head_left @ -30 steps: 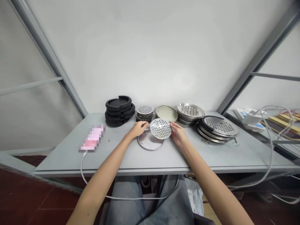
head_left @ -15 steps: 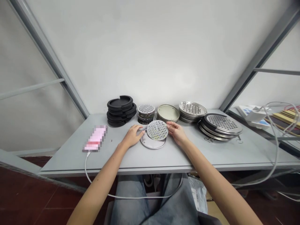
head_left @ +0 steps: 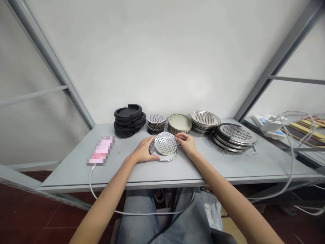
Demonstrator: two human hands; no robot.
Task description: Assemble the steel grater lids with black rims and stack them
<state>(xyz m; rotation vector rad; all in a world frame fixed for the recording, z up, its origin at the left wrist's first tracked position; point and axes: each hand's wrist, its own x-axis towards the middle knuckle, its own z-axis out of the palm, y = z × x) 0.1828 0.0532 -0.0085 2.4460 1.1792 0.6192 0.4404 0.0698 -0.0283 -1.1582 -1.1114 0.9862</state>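
Note:
A perforated metal disc [head_left: 166,143] lies tilted over a round metal ring plate [head_left: 166,158] on the grey table. Its right edge is pinched between the thumb and fingers of my right hand [head_left: 186,142]. Around the left side of the ring plate curves my left hand [head_left: 145,150], thumb at the front rim and fingers at the back left, gripping it. Behind them stand a stack of small perforated discs [head_left: 156,122], a stack of pale round plates [head_left: 179,123] and a stack of shiny rimmed grater plates [head_left: 205,119].
Black rings [head_left: 129,117] are stacked at the back left. A phone [head_left: 101,149] with a white cable lies on the left. Larger grater plates with a black rim [head_left: 236,135] sit at the right, beyond them a white box [head_left: 271,127].
My left thumb has moved down to the front rim, and the hand now spans the plate's side. The perforated disc has tilted and sits slightly lower over the plate. The view has shifted slightly.

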